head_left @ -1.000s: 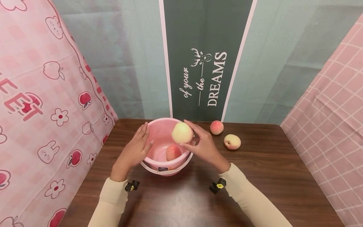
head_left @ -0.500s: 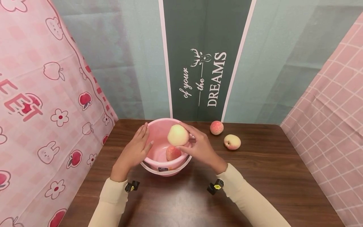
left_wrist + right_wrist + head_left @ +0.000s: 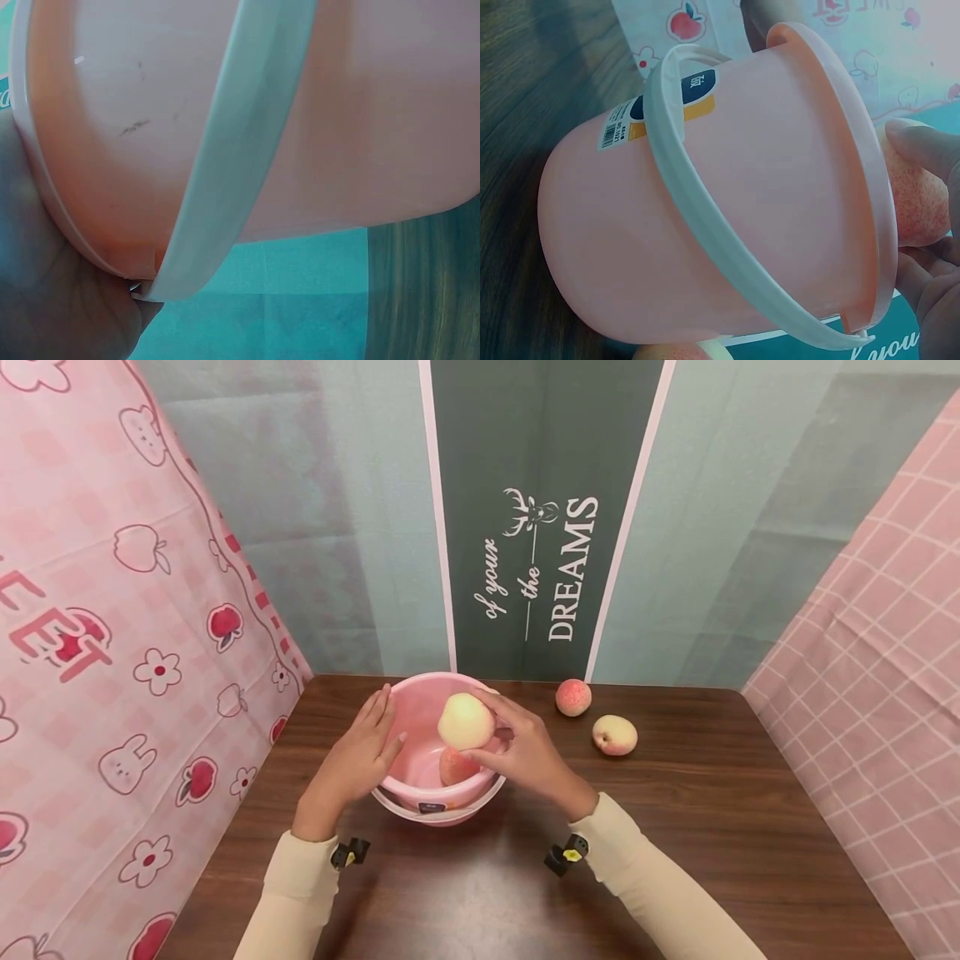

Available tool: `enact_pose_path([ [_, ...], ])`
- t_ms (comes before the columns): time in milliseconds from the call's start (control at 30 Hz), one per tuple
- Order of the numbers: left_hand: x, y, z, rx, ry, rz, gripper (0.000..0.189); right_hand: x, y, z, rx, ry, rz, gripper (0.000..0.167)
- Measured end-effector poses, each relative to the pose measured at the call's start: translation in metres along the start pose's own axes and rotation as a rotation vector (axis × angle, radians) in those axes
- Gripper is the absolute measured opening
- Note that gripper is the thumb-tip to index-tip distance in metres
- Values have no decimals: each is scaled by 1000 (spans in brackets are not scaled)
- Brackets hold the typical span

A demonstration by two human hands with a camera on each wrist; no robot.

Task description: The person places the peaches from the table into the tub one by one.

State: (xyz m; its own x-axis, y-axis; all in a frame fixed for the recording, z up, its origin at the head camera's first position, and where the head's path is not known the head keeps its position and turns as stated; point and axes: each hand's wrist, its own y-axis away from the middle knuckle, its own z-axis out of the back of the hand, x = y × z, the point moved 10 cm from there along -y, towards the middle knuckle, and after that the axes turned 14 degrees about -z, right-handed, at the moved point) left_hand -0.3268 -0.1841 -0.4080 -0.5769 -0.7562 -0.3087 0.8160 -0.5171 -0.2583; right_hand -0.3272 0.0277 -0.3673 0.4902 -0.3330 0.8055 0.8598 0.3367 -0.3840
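Note:
A pink bucket [image 3: 412, 760] with a white handle [image 3: 705, 225] stands upright on the table. My left hand [image 3: 358, 750] rests along its left rim, fingers straight and thumb reaching over the inside. Only the heel of that hand shows in the left wrist view, against the rim [image 3: 46, 176]. With my right hand [image 3: 528, 752] I hold a pale yellow peach [image 3: 467, 722] by its right side, above the bucket's mouth. The right wrist view shows the held peach's speckled red side [image 3: 919, 195]. A red peach [image 3: 454, 767] lies inside the bucket, partly hidden by my right thumb.
To the right of the bucket, a red peach [image 3: 573, 697] lies near the table's back edge. A pale peach [image 3: 615, 735] sits just in front of it. The brown wooden table [image 3: 675, 860] is bounded by a printed cloth [image 3: 360, 527] behind and cloths on both sides.
My right hand has moved left and slightly towards me, carrying the pale peach from the bucket's right rim further over its mouth. The left hand and bucket stay in place.

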Motion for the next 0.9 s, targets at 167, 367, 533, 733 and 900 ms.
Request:
enact_pose_path([
  [167,1,0,0,-2,-2,-1,70,1,1,0,-4,9,0,84],
  [367,1,0,0,0,-5,4,70,1,0,-3,26,-6,-8,83],
  [533,1,1,-1,-2,0,7,69,1,0,-7,43,12,0,84],
  [733,1,1,0,-4,2,5,69,2,1,-10,51,29,15,86],
  [900,1,1,0,-8,4,1,70,4,1,-11,59,14,47,82],
])
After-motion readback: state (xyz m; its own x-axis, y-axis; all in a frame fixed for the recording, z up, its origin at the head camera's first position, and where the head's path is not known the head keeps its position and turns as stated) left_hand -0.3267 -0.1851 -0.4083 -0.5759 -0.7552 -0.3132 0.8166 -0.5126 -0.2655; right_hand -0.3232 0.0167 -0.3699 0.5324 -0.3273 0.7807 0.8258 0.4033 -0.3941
